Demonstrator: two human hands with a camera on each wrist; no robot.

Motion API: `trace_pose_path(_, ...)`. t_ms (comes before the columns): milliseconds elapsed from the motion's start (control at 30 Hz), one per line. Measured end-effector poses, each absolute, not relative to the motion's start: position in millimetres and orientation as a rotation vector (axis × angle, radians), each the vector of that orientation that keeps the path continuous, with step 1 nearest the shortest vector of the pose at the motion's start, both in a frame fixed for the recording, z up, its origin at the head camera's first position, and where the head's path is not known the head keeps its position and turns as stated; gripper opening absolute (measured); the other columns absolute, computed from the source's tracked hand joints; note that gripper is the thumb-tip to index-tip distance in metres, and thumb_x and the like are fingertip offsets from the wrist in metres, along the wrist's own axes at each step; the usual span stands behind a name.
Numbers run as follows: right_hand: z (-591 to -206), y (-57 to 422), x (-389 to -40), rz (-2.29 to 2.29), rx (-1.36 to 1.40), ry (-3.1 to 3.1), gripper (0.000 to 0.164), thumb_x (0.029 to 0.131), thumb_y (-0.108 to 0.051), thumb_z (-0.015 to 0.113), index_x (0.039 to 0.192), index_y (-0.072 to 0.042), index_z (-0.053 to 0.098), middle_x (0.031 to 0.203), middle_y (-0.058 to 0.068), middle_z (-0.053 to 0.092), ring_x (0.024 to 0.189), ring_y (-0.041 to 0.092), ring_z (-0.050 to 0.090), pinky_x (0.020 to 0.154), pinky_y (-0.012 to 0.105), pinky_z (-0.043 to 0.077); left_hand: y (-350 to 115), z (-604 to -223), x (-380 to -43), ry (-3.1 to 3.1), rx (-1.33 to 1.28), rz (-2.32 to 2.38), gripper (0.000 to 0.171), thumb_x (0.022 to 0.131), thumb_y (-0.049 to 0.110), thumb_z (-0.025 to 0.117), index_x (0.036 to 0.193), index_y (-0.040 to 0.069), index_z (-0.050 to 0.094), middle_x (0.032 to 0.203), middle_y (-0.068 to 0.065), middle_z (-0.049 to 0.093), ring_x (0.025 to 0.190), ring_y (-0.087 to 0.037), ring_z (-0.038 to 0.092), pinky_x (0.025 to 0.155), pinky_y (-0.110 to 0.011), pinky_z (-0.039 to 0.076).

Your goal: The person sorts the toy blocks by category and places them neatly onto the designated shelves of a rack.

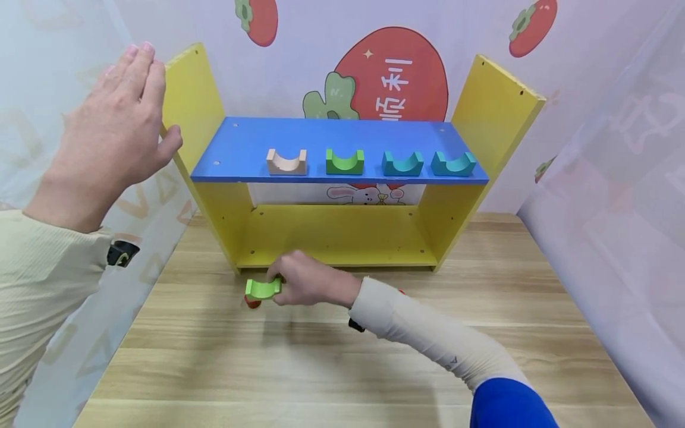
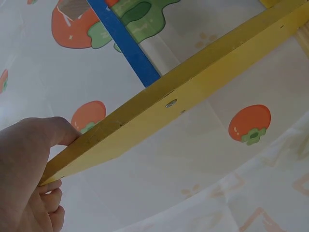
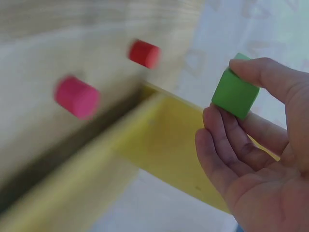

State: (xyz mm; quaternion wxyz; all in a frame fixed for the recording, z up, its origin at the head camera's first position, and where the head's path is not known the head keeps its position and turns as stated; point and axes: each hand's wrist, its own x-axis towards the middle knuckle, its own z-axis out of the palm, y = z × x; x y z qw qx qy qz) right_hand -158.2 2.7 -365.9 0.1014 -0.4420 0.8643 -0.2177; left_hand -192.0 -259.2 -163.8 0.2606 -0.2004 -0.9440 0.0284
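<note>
My right hand (image 1: 307, 279) pinches a green notched block (image 1: 262, 289) between thumb and fingers. It is just above the table, before the front left of a yellow and blue wooden shelf (image 1: 342, 181). In the right wrist view the same block shows its plain green face. My left hand (image 1: 115, 119) is at the top of the shelf's left yellow side panel (image 1: 195, 89). The left wrist view shows the thumb on one side of that panel and the fingers on the other, holding it. Under the green block a red cylinder (image 1: 253, 302) is partly hidden.
On the blue board stand several notched blocks: beige (image 1: 286, 164), green (image 1: 345, 163) and teal ones (image 1: 402, 164). A pink cylinder (image 3: 77, 96) is near the red one in the right wrist view. Patterned cloth (image 1: 605, 148) hangs around the wooden table (image 1: 342, 380).
</note>
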Motion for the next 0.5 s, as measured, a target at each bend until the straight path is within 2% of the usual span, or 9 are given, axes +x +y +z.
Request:
trace_pose_path(100,-338.7,4.0,-159.6,-0.650,-1.310,2.546,0.019,0.090,-0.012,0.080,0.107,-0.005,0.080,0.099,0.001,0.076,0.074,0.005,0.060,0.063,0.007,0.052,-259.0,-162.5,-191.8,-2.562,-0.544,0.085,0.082,0.097,0.014,0.057,0.159,-0.019,0.014,0.170,-0.038,0.016,0.162,-0.051,0.015,0.136,-0.054,0.011)
trace_pose_path(300,-286.2,6.0,-162.5,-0.617,-1.331,2.531,0.023,0.092,-0.016,0.080,0.113,-0.006,0.079,0.106,0.001,0.077,0.087,0.007,0.067,0.077,0.007,0.056,-259.7,-162.9,-192.0,-2.557,-0.542,0.099,0.082,0.097,0.014,0.057,0.159,-0.020,0.015,0.169,-0.039,0.016,0.162,-0.051,0.015,0.137,-0.054,0.010)
trace_pose_path(500,-236.7,9.1,-165.6,-0.655,-1.355,2.533,0.020,0.093,-0.016,0.078,0.111,-0.006,0.079,0.103,0.001,0.076,0.089,0.010,0.069,0.080,0.011,0.059,-258.7,-162.7,-191.4,-2.564,-0.535,0.106,0.082,0.097,0.015,0.057,0.159,-0.019,0.014,0.170,-0.039,0.016,0.162,-0.051,0.016,0.136,-0.054,0.011)
